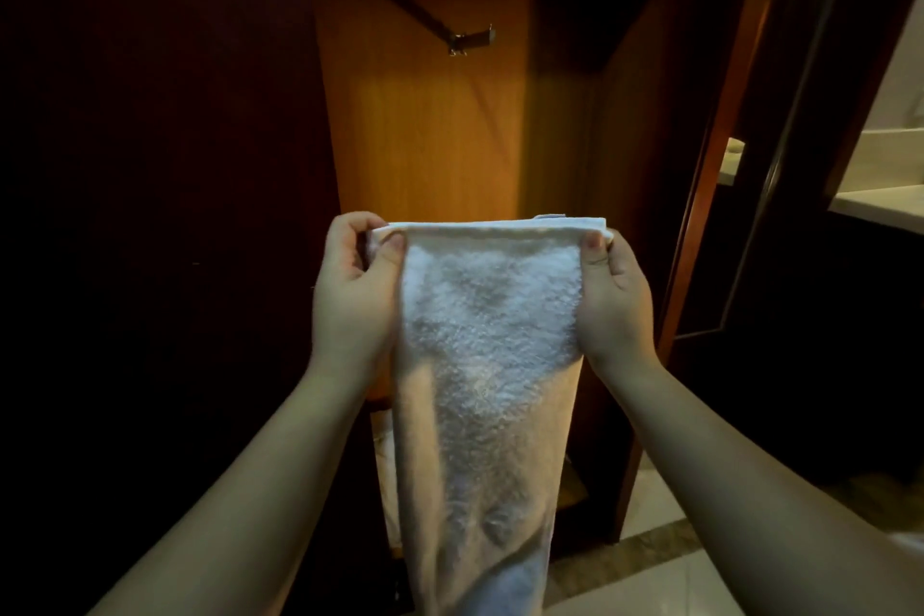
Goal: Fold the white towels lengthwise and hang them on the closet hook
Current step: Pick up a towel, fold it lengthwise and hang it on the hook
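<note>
Before me stood the open orange-brown wooden closet, its lit back panel facing me between dark side walls.

Item: dark reddish wooden door panel, filling the view to the left of the closet opening, mostly in shadow.

Item: pale tiled floor with a darker stone band, at lower right beside the closet's foot.

Item: long white terry towel, folded into a narrow strip, hung straight down in front of the closet opening. Its top edge was stretched level between my two hands; its lower end ran out of view at the bottom.

Item: my left hand, thumb and curled fingers pinching the towel's upper left corner.

Item: my right hand, thumb on the near face and fingers behind, pinching the upper right corner. The two hands were apart, one towel-width between them, both clamped on the cloth.

Item: pale folded cloth, low inside the closet, mostly hidden behind the hanging towel; I could not tell what it was.

Item: small metal closet hook, fixed high on the back panel, well above the towel's top edge, carrying nothing.
</note>
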### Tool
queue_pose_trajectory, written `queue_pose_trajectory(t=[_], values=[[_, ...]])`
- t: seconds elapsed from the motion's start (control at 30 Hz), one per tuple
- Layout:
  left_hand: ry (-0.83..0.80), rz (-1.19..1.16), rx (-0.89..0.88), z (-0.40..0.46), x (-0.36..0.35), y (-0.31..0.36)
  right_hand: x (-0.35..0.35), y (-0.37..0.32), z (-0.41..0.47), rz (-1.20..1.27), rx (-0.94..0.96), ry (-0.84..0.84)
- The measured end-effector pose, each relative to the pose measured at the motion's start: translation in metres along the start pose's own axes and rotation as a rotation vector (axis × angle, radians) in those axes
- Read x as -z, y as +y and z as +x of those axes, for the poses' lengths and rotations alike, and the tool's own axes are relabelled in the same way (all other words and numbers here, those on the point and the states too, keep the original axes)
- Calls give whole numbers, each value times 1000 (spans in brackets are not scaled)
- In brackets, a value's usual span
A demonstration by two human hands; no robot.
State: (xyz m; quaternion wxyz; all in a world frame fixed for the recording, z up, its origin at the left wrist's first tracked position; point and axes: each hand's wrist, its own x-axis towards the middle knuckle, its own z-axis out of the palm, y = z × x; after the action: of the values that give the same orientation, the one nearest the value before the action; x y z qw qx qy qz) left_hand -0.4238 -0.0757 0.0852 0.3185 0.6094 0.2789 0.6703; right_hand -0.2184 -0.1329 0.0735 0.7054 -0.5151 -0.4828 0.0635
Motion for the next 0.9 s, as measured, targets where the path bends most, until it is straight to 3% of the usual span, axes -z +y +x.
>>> queue_pose_trajectory(t=[0.1,0.4,0.5,0.7,0.9], values=[[99,70,-107,-5,-9,0,-4,-1,0,-4,-15,26],[14,102,-155,-7,-6,-1,-3,5,-1,30,-54,56],[35,8,-74,-8,-4,-4,-5,3,-2,61,-39,60],[-94,-135,408,-44,-16,-43,-16,-6,-4,50,18,38],[-31,-31,328,-32,-12,-46,-11,-5,-2,37,28,32]])
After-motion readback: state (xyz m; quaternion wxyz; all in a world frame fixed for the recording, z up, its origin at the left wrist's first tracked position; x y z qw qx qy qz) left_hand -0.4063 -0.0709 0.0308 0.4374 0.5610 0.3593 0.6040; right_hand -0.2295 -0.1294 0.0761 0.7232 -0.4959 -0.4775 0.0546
